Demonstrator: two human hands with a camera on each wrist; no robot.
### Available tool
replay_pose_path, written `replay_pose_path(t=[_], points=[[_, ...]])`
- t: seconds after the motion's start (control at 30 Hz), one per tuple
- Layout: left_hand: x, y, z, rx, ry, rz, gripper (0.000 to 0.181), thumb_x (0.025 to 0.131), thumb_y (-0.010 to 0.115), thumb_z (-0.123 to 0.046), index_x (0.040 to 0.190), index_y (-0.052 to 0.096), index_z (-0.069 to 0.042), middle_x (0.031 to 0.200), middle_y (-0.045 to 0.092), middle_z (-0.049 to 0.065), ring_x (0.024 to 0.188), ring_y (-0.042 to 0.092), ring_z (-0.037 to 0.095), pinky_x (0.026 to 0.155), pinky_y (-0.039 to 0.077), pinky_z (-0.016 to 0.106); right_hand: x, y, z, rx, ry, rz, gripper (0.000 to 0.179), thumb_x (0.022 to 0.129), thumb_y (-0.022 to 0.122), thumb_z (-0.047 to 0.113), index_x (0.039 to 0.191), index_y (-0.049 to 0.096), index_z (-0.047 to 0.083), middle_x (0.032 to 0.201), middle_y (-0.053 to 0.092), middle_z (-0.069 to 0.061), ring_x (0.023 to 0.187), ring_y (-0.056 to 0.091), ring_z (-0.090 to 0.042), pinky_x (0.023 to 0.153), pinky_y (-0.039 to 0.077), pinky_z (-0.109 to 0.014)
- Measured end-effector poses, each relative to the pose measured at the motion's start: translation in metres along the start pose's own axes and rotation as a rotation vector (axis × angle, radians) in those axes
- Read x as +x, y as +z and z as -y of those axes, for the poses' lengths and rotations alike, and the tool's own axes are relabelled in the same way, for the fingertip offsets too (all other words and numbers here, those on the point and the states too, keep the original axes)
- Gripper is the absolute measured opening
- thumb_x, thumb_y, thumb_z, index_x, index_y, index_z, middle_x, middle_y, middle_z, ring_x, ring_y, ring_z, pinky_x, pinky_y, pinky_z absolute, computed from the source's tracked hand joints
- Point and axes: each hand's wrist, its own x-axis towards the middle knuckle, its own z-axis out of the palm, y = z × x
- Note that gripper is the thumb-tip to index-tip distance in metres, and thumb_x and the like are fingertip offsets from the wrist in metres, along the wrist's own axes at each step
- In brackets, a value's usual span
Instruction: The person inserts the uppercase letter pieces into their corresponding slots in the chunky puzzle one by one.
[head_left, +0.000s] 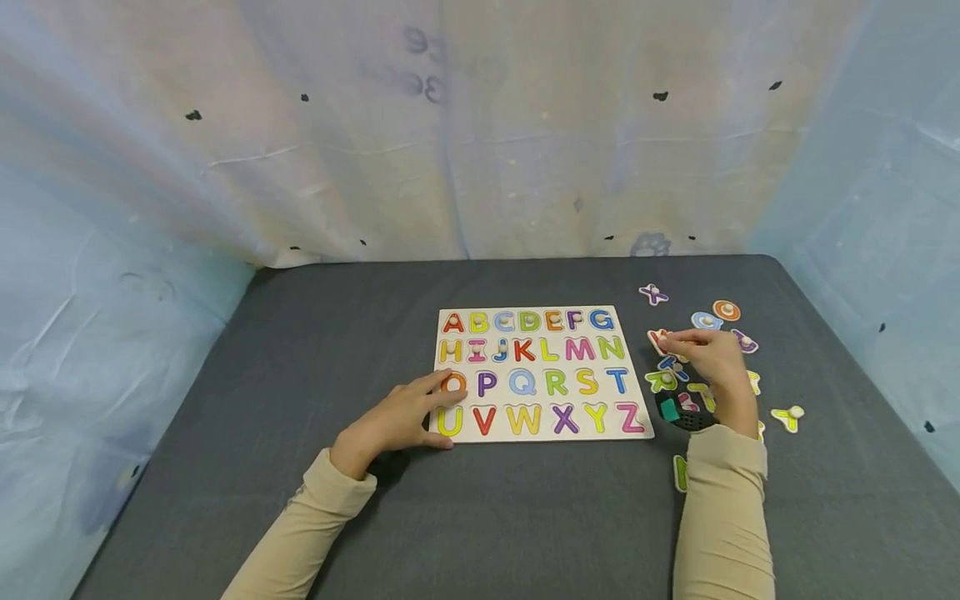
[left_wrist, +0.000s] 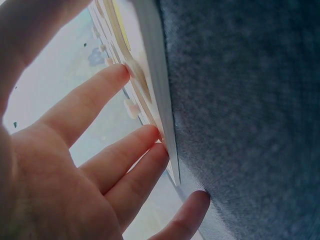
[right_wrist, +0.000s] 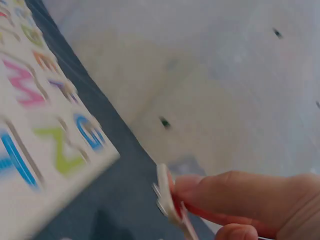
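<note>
A white alphabet puzzle board (head_left: pixel 540 425) lies on the dark cloth, with coloured letters in rows. Spread fingers of my left hand (head_left: pixel 401 414) rest on its left edge near the O and U; in the left wrist view the left hand (left_wrist: pixel 85 165) has fingertips at the board's edge. To the right of the board, my right hand (head_left: pixel 708 357) pinches a red letter piece (head_left: pixel 657 339) between thumb and finger. The red letter piece (right_wrist: pixel 169 192) shows nearly edge-on and blurred in the right wrist view, so which letter it is stays unclear.
Loose knobbed letter pieces lie around the right hand: a purple X (head_left: pixel 653 294), an orange O (head_left: pixel 726 311), a light blue Q (head_left: pixel 707 321), a green R (head_left: pixel 661 381) and a yellow Y (head_left: pixel 787 418). A hanging sheet (head_left: pixel 480 167) stands behind the table.
</note>
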Motion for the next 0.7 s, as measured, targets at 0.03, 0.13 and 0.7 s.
replay_pose_path(t=[0.03,0.13,0.7], points=[[0.0,0.0,0.0,0.001,0.001,0.0,0.073,0.079,0.078,-0.037,0.142,0.049,-0.018,0.157,0.032,0.017,0.144,0.035,0.036,0.109,0.034,0.06,0.001,0.005,0.005,0.008,0.009,0.015,0.051,0.089,0.066,0.037,0.117,0.065,-0.005,0.084,0.054,0.021,0.106,0.051,-0.025,0.082,0.043,-0.035],[0.0,0.0,0.0,0.003,0.002,0.0,0.073,0.078,0.078,-0.038,0.142,0.05,-0.018,0.157,0.032,0.017,0.143,0.036,0.037,0.109,0.034,0.06,0.005,0.02,0.018,0.041,0.001,0.057,0.049,0.088,0.068,0.037,0.117,0.065,-0.004,0.087,0.061,0.016,0.109,0.052,-0.026,0.086,0.044,-0.038],[-0.001,0.001,0.001,0.001,0.0,0.003,0.073,0.078,0.078,-0.037,0.142,0.05,-0.018,0.157,0.032,0.016,0.143,0.036,0.037,0.109,0.033,0.059,0.004,0.104,0.066,0.163,-0.035,0.116,0.03,0.086,0.072,0.026,0.102,0.072,0.001,0.078,0.062,0.01,0.083,0.045,-0.016,0.07,0.034,-0.028]])
